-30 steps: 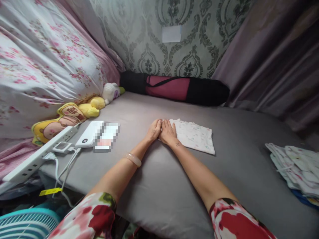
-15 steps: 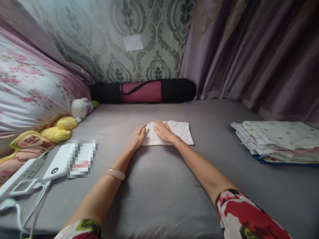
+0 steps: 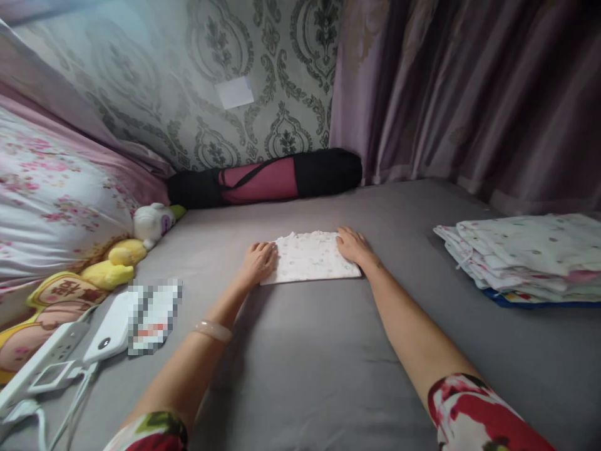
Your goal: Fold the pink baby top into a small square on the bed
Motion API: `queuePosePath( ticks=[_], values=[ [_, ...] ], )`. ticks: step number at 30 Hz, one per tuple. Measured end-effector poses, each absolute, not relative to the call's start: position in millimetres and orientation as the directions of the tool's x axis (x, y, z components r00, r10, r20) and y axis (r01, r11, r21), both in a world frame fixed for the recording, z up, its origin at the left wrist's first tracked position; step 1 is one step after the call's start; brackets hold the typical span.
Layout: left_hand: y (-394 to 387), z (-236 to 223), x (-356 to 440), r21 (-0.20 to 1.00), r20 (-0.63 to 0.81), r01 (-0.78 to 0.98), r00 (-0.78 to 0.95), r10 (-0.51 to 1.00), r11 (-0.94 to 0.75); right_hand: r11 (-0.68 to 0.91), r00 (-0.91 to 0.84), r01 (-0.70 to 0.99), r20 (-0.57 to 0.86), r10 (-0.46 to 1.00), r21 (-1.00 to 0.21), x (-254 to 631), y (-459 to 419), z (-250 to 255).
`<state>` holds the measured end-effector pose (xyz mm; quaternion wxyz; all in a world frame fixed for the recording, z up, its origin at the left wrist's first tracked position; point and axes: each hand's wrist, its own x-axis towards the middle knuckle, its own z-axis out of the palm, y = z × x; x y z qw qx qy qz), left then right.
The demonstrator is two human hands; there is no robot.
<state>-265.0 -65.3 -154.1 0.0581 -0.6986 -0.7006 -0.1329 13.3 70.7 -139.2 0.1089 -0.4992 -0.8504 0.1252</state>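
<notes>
A small folded white cloth with a fine print lies flat on the grey bed sheet. My left hand rests at its left edge, fingers loosely curled on the hem. My right hand lies flat on the cloth's right edge, fingers stretched out. Neither hand lifts the cloth. A pale bangle sits on my left wrist.
A stack of folded printed cloths lies at the right. A black and pink roll bag lies along the wall. Plush toys, a power strip and a white power bank sit left. Curtains hang at the right.
My hands have moved apart along the cloth, the right one sliding from the middle to the right edge. The view has swung to the right.
</notes>
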Motion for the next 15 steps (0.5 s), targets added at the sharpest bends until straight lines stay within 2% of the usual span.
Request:
queuePosePath(
  ticks=[4, 10, 15],
  values=[
    [-35, -136, -271, 0.081, 0.184, 0.994, -0.083, 0.979, 0.069, 0.474, -0.478, 0.825, 0.067, 0.876, -0.308, 18, 75, -139],
    [-2, -121, -280, 0.385, -0.054, 0.910, -0.143, 0.988, 0.153, 0.502, -0.496, 0.815, 0.099, 0.863, -0.289, 23, 77, -137],
    [9, -112, -283, 0.463, -0.181, 0.865, -0.121, 0.976, 0.192, 0.492, -0.480, 0.793, 0.128, 0.868, -0.361, 24, 83, -141]
  ],
)
